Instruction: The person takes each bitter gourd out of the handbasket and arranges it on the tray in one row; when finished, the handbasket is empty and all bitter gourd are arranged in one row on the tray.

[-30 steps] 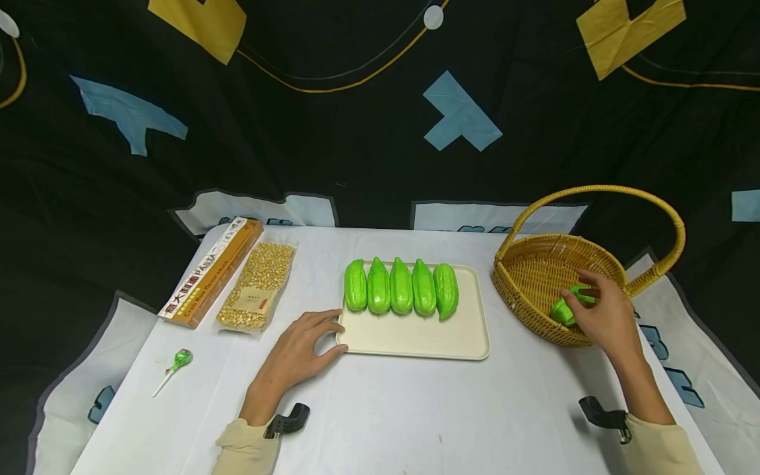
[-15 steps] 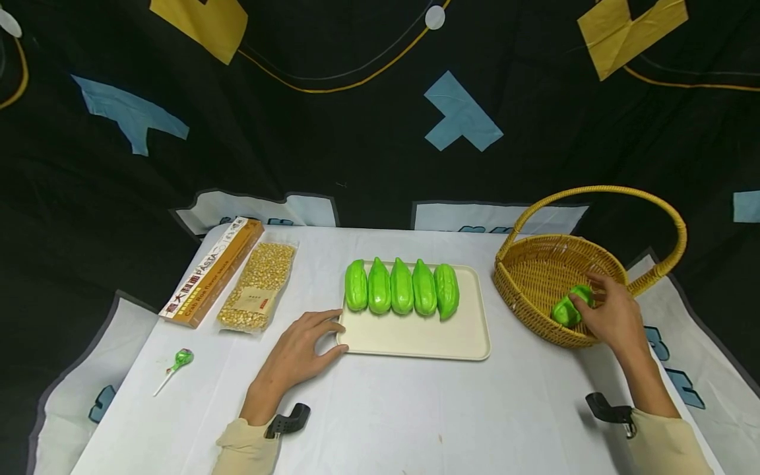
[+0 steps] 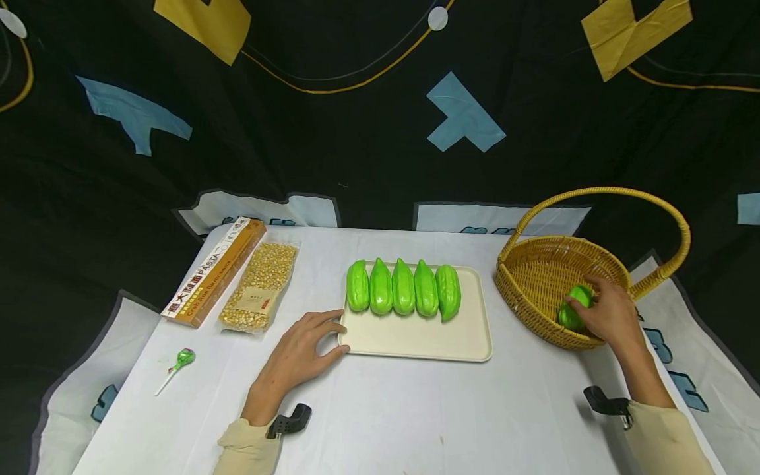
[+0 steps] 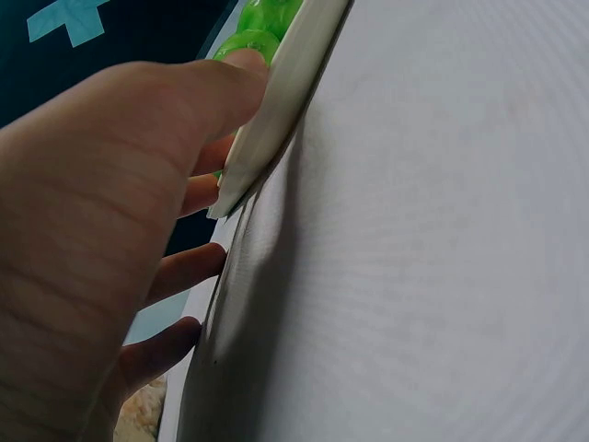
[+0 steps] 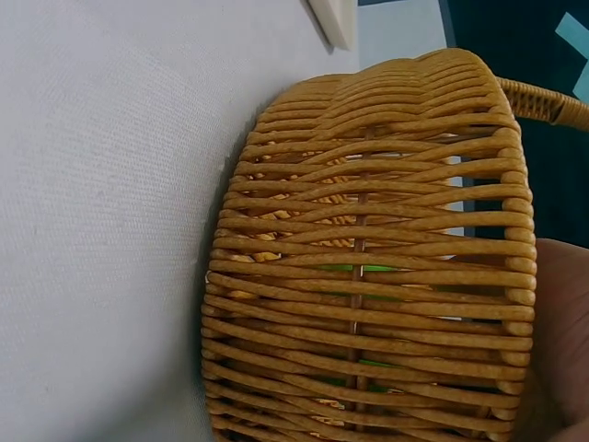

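Observation:
My left hand (image 3: pixel 303 348) rests at the tray's left end, thumb and fingertips on the rim, fingers loosely spread. On the cream tray (image 3: pixel 415 340) several shiny green bitter melons (image 3: pixel 403 290) lie side by side in a row along its back half. My right hand (image 3: pixel 611 313) reaches over the near right rim of the wicker basket (image 3: pixel 522 303) and grips another green bitter melon (image 3: pixel 571 316) inside it. In the right wrist view the woven basket wall (image 5: pixel 368 276) hides most of that hand and melon; bits of green show through the gaps.
A pasta box (image 3: pixel 214 270) and a bag of yellow corn kernels (image 3: pixel 258 287) lie at the table's back left. A green lollipop (image 3: pixel 181 359) is nearer the front left. The basket's tall handle (image 3: pixel 600 191) arches over its opening. A dark curtain (image 3: pixel 332 145) hangs behind the table.
The right hand has shifted slightly right within the basket, together with the bitter melon, which now sits lower and closer in the fingers. Left hand and tray have stayed in place.

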Demonstrator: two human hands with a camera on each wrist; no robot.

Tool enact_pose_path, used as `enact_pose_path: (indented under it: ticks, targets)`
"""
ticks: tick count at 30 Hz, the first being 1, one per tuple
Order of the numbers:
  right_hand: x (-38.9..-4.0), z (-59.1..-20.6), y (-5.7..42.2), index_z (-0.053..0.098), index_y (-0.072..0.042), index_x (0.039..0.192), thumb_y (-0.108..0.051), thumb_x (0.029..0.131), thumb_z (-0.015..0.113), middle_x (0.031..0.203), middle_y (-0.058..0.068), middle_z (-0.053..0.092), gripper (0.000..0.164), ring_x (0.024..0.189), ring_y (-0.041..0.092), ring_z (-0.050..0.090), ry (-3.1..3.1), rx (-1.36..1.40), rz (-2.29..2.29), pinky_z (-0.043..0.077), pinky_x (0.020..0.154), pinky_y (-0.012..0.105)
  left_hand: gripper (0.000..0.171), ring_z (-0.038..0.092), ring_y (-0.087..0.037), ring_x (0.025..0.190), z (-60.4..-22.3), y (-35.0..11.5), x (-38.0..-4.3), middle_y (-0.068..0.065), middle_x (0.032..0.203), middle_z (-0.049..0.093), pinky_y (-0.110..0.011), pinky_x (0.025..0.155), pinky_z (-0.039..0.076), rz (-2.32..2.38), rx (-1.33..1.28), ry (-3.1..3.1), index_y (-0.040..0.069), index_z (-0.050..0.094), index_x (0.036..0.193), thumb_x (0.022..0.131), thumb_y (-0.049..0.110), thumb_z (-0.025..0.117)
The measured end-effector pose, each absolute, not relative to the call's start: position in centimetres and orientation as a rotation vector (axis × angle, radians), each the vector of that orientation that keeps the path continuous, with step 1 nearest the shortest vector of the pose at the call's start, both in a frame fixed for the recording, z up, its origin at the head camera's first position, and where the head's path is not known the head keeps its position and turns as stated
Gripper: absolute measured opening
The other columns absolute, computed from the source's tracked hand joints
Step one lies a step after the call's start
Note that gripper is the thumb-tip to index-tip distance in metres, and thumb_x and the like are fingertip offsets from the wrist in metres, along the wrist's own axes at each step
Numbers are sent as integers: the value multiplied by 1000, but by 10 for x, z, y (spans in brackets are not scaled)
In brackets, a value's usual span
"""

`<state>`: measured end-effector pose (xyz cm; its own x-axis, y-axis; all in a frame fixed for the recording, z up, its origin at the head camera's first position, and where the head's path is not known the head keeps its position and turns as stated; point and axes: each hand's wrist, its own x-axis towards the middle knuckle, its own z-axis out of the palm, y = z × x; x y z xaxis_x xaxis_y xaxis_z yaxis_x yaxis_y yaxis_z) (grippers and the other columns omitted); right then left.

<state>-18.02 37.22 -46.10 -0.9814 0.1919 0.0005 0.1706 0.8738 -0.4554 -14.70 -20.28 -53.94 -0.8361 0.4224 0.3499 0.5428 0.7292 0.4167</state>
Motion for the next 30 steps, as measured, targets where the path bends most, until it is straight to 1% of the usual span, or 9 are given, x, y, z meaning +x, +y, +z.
enact_pose_path:
  ticks: [4, 8, 11, 16, 22, 26, 28, 30]
  targets:
    - [-181, -461, 373, 40, 13, 152, -28, 102, 73, 141, 46, 44, 73, 130, 65, 41, -3021, -277, 698, 39, 102, 82, 34, 63, -27, 132, -540, -203, -147, -3, 150, 66, -49, 112, 52, -750, -765, -2702, 18, 79, 116, 91, 40, 87]
    - [-182, -461, 374, 38, 15, 151, -30, 100, 76, 140, 46, 45, 78, 126, 65, 44, -3050, -259, 681, 43, 100, 81, 34, 64, -27, 131, -540, -203, -147, -3, 149, 66, -48, 112, 53, -744, -763, -2701, 18, 79, 116, 91, 40, 87]
    - [-183, -460, 375, 38, 15, 151, -30, 100, 77, 139, 46, 45, 79, 122, 63, 46, -3072, -247, 685, 46, 97, 79, 34, 64, -27, 131, -540, -203, -147, -3, 149, 66, -48, 112, 53, -746, -763, -2699, 18, 79, 116, 91, 40, 87]
    - [-184, -460, 376, 38, 16, 150, -35, 100, 76, 137, 45, 46, 81, 116, 59, 48, -3104, -230, 700, 49, 92, 74, 34, 64, -27, 131, -540, -203, -147, -3, 149, 66, -49, 111, 53, -752, -766, -2695, 18, 79, 116, 91, 39, 87]
    - [-187, -460, 377, 41, 18, 148, -37, 100, 75, 130, 44, 50, 80, 107, 54, 52, -3142, -188, 706, 52, 82, 65, 34, 64, -27, 131, -539, -203, -147, -3, 149, 66, -48, 111, 53, -747, -767, -2694, 18, 79, 116, 91, 39, 87]
    - [-190, -460, 377, 41, 17, 148, -37, 100, 76, 128, 43, 52, 80, 104, 52, 54, -3163, -163, 709, 54, 78, 59, 34, 64, -27, 131, -539, -203, -147, -3, 149, 66, -48, 111, 53, -743, -765, -2695, 18, 79, 116, 91, 39, 87]
    - [-191, -459, 376, 40, 17, 149, -36, 100, 76, 129, 43, 52, 81, 104, 52, 54, -3177, -166, 714, 54, 78, 58, 34, 64, -27, 131, -539, -203, -147, -3, 149, 66, -48, 111, 53, -740, -767, -2694, 18, 79, 116, 91, 39, 87]
    - [-192, -459, 376, 39, 16, 150, -36, 100, 75, 130, 44, 51, 80, 106, 53, 54, -3190, -173, 719, 54, 79, 60, 34, 64, -27, 131, -539, -203, -147, -3, 149, 66, -49, 111, 53, -741, -770, -2692, 18, 79, 116, 91, 39, 87]
